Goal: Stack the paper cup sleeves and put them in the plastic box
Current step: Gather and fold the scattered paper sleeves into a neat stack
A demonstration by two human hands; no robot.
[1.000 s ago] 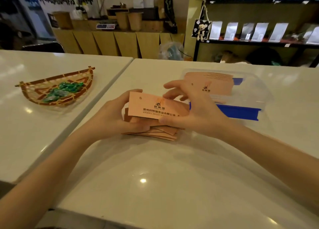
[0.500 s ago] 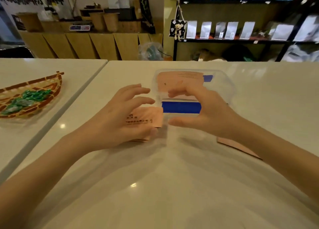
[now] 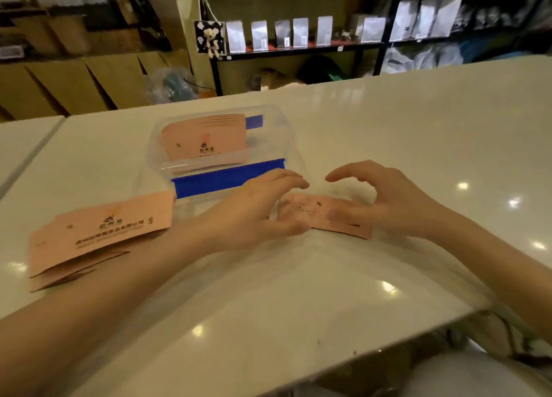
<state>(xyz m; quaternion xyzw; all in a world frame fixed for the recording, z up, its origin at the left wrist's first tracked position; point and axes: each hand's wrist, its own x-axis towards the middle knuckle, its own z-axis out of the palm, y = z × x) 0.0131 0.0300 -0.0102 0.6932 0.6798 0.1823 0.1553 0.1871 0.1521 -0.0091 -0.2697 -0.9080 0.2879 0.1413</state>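
Observation:
A single pink paper cup sleeve [image 3: 321, 212] lies flat on the white table between my hands. My left hand [image 3: 257, 209] touches its left end with spread fingers. My right hand [image 3: 382, 199] arches over its right end, fingers apart, not closed on it. A loose stack of pink sleeves [image 3: 98, 232] rests at the left, beside my left forearm. The clear plastic box [image 3: 268, 121] with blue clips stands behind, holding pink sleeves [image 3: 204, 139].
The white table [image 3: 388, 133] ends close to my body at the lower right; a second white table [image 3: 21, 139] adjoins at the left. Shelves with silver pouches [image 3: 280, 33] and brown cartons [image 3: 68, 82] line the back.
My view swung right. Both hands left the stack, which now lies at the left, and moved right to a single sleeve lying in front of the box.

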